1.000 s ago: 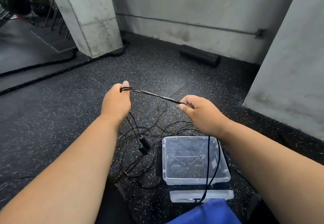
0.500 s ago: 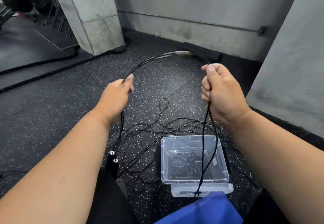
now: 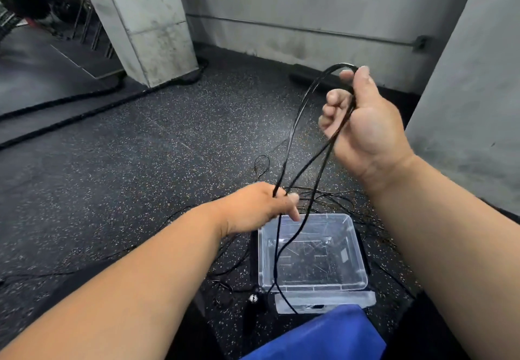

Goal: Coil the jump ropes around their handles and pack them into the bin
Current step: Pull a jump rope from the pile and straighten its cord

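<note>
Head view: right hand raised, gripping looped jump rope; left hand lower, pinching its strands above clear bin

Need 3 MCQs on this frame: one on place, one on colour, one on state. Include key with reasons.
1. Where is the clear bin?
A. on the floor below the hands
B. on a shelf
C. in the right hand

2. What colour is the rope held between the hands?
A. red
B. black
C. white

3. What is inside the bin?
A. a stack of coiled ropes
B. a foam roller
C. nothing packed; only a loose strand hangs over it

Key:
1. A, the bin sits on the speckled floor, under the left hand.
2. B, the strands run black from the right hand down to the left hand.
3. C, the bin's bottom shows through bare; other ropes lie tangled on the floor behind it.
</note>
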`<state>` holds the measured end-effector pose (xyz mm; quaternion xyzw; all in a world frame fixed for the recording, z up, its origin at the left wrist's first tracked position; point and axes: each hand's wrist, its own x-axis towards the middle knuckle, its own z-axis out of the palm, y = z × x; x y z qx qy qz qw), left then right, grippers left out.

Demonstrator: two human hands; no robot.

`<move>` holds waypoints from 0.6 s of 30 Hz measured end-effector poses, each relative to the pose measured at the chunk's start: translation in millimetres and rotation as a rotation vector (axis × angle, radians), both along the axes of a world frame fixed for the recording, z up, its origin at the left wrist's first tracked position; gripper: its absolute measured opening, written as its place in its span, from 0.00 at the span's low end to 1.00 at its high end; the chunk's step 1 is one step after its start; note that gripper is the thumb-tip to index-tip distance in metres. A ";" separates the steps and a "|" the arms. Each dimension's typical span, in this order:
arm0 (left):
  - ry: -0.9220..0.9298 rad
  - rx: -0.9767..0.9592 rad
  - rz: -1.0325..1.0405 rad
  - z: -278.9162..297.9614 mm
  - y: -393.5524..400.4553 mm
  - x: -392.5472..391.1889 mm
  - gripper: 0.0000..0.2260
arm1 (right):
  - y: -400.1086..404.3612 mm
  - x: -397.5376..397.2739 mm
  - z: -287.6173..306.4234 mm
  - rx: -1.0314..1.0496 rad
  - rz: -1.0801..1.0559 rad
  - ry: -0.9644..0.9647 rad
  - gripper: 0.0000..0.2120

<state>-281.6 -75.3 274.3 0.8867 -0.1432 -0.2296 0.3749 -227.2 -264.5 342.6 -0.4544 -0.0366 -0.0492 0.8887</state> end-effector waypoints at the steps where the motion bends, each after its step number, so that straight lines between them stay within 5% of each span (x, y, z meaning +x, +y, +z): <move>1: -0.038 -0.008 0.043 2.9 5.0 3.0 0.18 | -6.2 4.3 -4.4 -0.106 -0.048 0.004 0.16; 4: -0.046 -0.179 0.172 8.5 23.4 13.7 0.20 | -18.7 7.6 -26.2 -0.371 -0.023 0.085 0.26; 9: -0.012 -0.542 0.332 26.4 32.0 21.7 0.18 | -4.5 -30.6 -75.2 -0.711 0.590 0.161 0.39; 12: -0.033 -0.620 0.356 33.0 36.4 24.6 0.19 | 14.2 -48.8 -98.8 -0.898 0.853 0.118 0.36; 18: -0.048 -0.589 0.423 36.5 41.8 26.7 0.19 | 26.0 -49.5 -108.2 -0.826 0.803 0.011 0.11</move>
